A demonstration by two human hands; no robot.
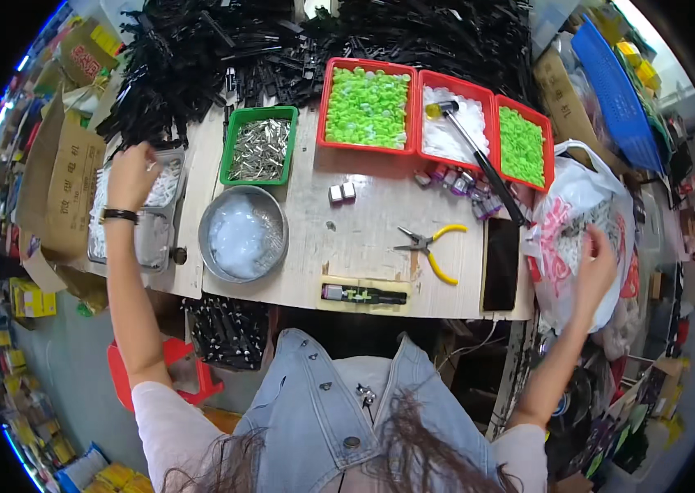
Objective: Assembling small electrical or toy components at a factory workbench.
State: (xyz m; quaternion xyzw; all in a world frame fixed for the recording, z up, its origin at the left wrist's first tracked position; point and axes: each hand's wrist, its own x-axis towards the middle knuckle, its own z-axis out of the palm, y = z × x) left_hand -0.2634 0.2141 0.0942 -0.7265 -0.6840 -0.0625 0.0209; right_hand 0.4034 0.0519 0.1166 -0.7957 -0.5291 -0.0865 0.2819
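Black parts [265,49] heap the bench's [306,234] far side; left hand [130,179] over tray [182,171], right hand [597,269] at bag [557,283], fingers [594,241] narrow, I cannot tell on what.

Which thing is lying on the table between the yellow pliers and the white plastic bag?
In the head view, a black phone lies between the pliers and the bag at your right hand; the hammer's handle ends by the phone's far edge.

Table [347,234] carries pliers [420,243] (yellow-handled), phone [500,267]
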